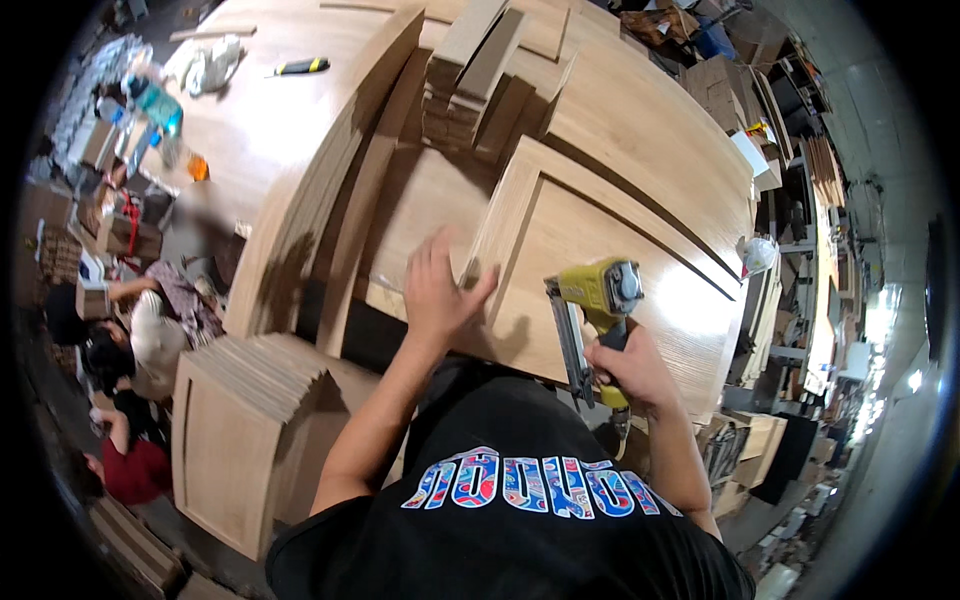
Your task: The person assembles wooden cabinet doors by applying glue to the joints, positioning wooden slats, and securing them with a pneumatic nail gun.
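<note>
My right hand [640, 368] is wrapped round the handle of a yellow-green nail gun [598, 283], its long dark magazine pointing toward my body. The gun is over the near part of a framed wooden panel [590, 235] that lies on the worktable. At the panel's left edge is my left hand [437, 290], slightly blurred, its fingers spread and thumb apart, holding nothing. I cannot tell whether it touches the panel. Beyond it lies a flat wooden board [425, 195].
Long boards [335, 150] stand on edge left of the panel, with stacked wood strips [470, 95] at the back. Framed panels [225, 450] are stacked at lower left. A yellow-black handled tool [302, 67] and white cloth [210, 65] lie far left. People [155, 330] sit at the left.
</note>
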The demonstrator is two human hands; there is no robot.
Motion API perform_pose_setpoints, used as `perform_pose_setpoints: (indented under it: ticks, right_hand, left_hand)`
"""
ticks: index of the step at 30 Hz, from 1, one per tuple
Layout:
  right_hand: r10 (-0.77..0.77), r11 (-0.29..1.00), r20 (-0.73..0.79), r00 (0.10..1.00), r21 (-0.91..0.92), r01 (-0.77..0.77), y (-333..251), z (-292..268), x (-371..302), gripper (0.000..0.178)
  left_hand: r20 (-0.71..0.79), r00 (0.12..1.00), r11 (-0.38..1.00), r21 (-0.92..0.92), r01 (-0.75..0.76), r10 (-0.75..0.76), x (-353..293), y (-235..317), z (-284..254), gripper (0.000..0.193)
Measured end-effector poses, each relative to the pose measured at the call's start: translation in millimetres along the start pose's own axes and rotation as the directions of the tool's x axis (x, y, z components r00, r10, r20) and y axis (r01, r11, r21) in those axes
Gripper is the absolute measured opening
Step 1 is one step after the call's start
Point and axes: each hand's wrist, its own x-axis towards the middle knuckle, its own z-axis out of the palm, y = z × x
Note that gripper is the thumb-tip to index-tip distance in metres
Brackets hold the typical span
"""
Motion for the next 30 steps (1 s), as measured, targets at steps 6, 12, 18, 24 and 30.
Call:
perform_pose_setpoints:
  ticks: [6, 12, 18, 24, 30]
  right_hand:
    - [-0.006, 0.957, -0.094, 0.996, 0.289, 0.032, 51, -2, -21, 0.018]
    - [0.12, 0.854, -0.216, 0.969, 0.52, 0.01, 93, 10, -56, 0.022]
    - [0.149, 0.711, -0.351, 0.925, 0.688, 0.147, 136, 20, -89, 0.036]
    - [0.185, 0.682, -0.453, 0.872, 0.698, 0.218, 196, 1, -148, 0.04]
    - [0.159, 0.627, -0.524, 0.837, 0.708, 0.324, 273, -28, -222, 0.042]
  left_hand:
    - [-0.294, 0.939, 0.983, 0.072, -0.166, 0.18, 245, 2, 9, 0.055]
    - [0.394, 0.836, 0.89, 0.401, 0.216, -0.381, 406, 25, 19, 0.084]
    - [0.189, 0.966, 0.863, 0.502, 0.059, -0.176, 427, -39, 49, 0.072]
    - [0.096, 0.995, 0.973, 0.226, -0.052, 0.031, 335, 76, 51, 0.076]
    - [0.716, 0.684, 0.99, -0.104, -0.096, 0.142, 99, 167, 133, 0.055]
